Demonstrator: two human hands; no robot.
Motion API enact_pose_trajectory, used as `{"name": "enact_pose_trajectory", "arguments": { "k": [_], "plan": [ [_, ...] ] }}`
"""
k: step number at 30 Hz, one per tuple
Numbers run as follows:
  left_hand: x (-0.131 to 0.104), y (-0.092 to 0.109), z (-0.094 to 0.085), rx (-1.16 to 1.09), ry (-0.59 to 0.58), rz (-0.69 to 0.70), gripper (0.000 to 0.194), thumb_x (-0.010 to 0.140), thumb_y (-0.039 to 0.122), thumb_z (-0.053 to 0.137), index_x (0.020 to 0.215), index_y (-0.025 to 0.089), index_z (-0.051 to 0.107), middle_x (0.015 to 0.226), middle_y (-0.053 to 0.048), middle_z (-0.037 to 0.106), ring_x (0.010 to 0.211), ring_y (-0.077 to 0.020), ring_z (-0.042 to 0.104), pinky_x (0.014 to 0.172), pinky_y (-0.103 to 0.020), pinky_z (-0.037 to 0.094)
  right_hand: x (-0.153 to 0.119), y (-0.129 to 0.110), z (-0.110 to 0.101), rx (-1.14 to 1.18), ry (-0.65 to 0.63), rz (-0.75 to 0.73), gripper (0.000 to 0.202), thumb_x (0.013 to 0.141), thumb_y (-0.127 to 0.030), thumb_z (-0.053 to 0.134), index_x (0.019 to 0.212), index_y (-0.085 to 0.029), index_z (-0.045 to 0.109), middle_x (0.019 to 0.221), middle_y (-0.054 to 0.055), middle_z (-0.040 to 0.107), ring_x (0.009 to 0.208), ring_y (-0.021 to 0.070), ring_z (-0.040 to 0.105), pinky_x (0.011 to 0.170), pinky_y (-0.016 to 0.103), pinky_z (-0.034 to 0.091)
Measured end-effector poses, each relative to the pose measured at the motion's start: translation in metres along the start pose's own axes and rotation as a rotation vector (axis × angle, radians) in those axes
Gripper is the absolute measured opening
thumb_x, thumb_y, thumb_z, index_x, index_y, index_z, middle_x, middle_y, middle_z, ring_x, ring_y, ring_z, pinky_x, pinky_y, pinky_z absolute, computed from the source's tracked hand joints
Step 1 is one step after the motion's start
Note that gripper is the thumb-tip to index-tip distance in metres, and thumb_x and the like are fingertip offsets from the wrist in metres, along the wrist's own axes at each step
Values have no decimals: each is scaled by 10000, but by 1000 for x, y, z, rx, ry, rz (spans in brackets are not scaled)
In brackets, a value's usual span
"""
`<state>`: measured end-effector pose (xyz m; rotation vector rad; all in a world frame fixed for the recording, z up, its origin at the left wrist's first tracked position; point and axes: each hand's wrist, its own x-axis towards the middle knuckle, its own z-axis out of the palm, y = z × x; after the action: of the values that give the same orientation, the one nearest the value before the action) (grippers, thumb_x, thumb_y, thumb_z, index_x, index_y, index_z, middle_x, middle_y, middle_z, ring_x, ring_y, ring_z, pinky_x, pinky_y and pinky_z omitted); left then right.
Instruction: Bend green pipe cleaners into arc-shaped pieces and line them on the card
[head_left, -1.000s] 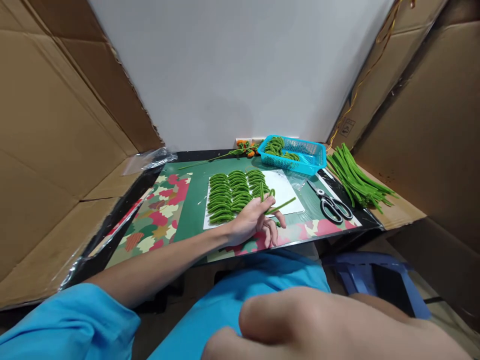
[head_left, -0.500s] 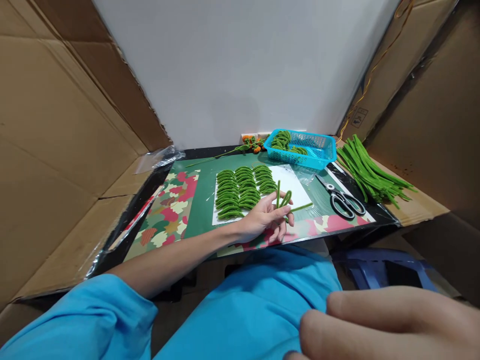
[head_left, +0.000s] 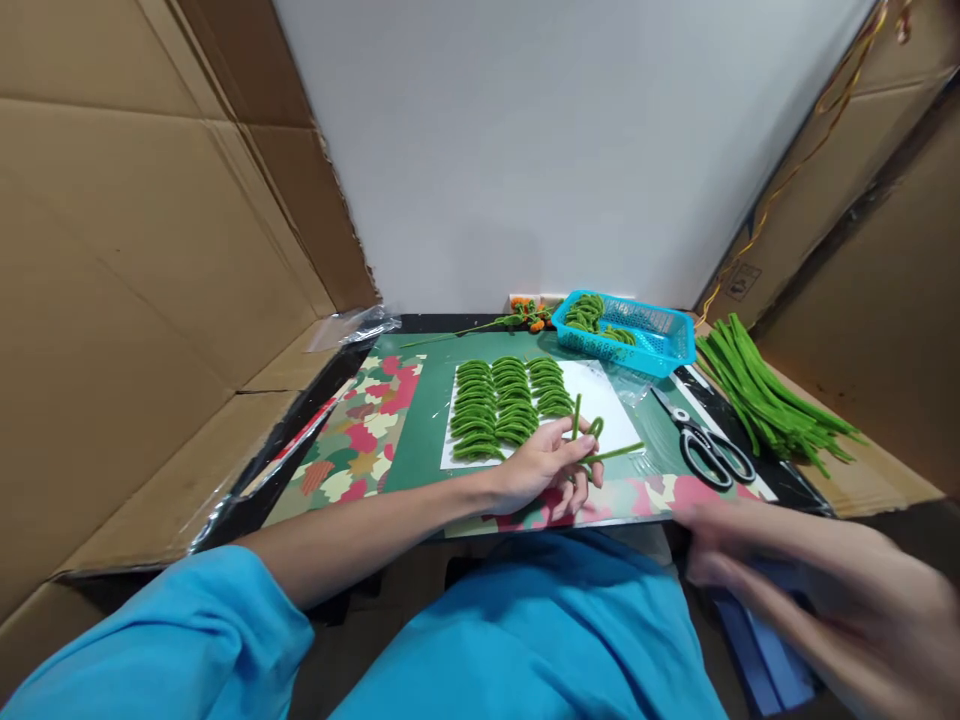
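My left hand (head_left: 551,465) is closed on a green pipe cleaner (head_left: 598,429) over the front of the mat. The pipe cleaner is bent into a small loop, with one end pointing up and another out to the right. Close beside that hand, several short curved green pieces (head_left: 475,410) lie in three columns on a white sheet (head_left: 611,395). My right hand (head_left: 787,580) hangs in front of the table's right edge, smeared by motion, so its fingers are unclear. Nearest to it on the mat is a pair of black-handled scissors (head_left: 703,440).
A blue basket (head_left: 667,350) holding curved green pieces stands at the back. Long green pipe cleaners (head_left: 765,390) lie in a bundle on the right. An orange flower stem (head_left: 529,315) rests behind the green mat (head_left: 416,430). Cardboard walls (head_left: 150,240) flank the table.
My right hand has moved up and away from the camera, toward the table's front right edge. My left hand still holds the bent pipe cleaner. The whole view has shifted slightly.
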<state>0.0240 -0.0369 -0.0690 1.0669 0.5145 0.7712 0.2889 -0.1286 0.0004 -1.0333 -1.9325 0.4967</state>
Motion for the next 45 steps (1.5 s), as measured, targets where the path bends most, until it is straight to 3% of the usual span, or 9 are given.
{"name": "enact_pose_trajectory", "arguments": {
  "k": [3,6,10,14,19,26,35,42,45],
  "plan": [
    [0,2,1,11,29,6,472,949,555,740,1050,224,419,803,2,710,439,-124,650,325,-160,467,31,21,17,127,-159,214,302,978,-511,698,1126,-271,805,847,55,813,673,223,766,561,277,603],
    [-1,5,2,48,52,15,465,936,555,758,1037,209,464,798,-1,709,435,-119,639,319,-167,466,47,37,36,201,-171,309,307,995,-505,680,993,-215,779,790,49,779,699,205,746,613,267,579],
    [-3,6,-1,134,37,-7,413,961,530,736,975,168,538,739,-21,700,406,-112,611,323,-172,456,55,42,52,262,-217,275,373,1029,-467,628,808,-193,755,741,42,762,666,177,712,630,257,538],
    [-3,6,-4,178,31,-9,377,988,500,711,972,144,588,697,-31,701,387,-118,608,325,-178,457,60,37,58,303,-207,243,357,1032,-465,624,863,-186,769,781,55,772,705,193,729,661,273,553],
    [-3,8,-1,152,60,12,423,923,520,784,964,128,629,842,-73,754,435,-130,654,337,-207,503,64,33,64,319,-168,228,338,1020,-445,651,834,-185,762,754,49,756,686,194,717,638,269,538],
    [-5,15,2,246,60,-79,518,881,578,809,904,64,754,580,-50,689,381,-132,623,348,-177,451,64,34,71,260,-69,208,246,978,-403,703,879,-193,784,799,42,762,614,166,658,590,271,500],
    [-6,11,4,333,-37,-98,613,845,687,787,846,74,768,643,-98,736,469,-169,697,410,-205,513,62,23,71,209,-167,134,231,1018,-327,633,879,-204,771,760,14,723,600,141,629,547,255,458],
    [-5,7,8,244,76,-5,546,949,677,671,907,135,625,573,-46,682,398,-163,641,355,-210,487,66,34,83,180,70,172,200,980,-373,702,930,-201,791,799,35,778,650,180,726,587,272,551],
    [-6,4,9,216,132,59,503,1000,659,602,1094,168,545,569,-3,666,399,-168,637,352,-208,493,69,37,92,250,163,240,226,939,-412,745,967,-193,792,841,61,806,665,208,756,573,291,584]
  ]
}}
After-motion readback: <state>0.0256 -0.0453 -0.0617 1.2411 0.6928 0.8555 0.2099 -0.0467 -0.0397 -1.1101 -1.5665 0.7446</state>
